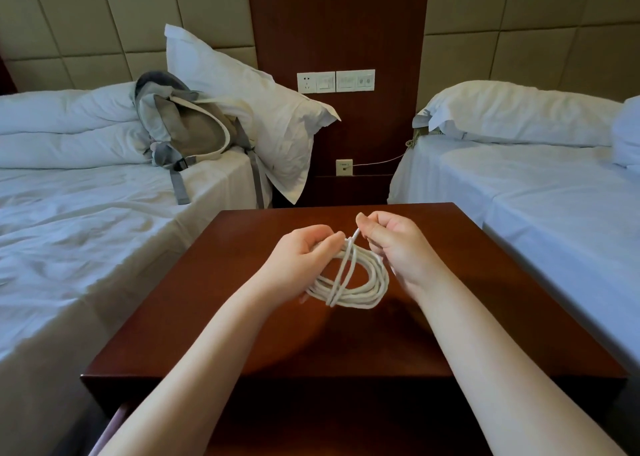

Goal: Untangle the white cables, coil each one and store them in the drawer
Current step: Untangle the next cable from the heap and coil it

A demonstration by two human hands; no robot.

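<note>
A white cable is wound into a coil of several loops and held just above the dark wooden nightstand. My left hand grips the left side of the coil, fingers curled round the loops. My right hand pinches the loose cable end between thumb and fingers above the coil. That end runs twice across the loops, down to the near edge of the coil. Below the nightstand's front edge the drawer stands partly open at the lower left; my forearms hide most of it.
Two beds with white sheets flank the nightstand, the left bed and the right bed. A grey backpack leans on a pillow on the left bed. Wall sockets sit on the wooden panel behind.
</note>
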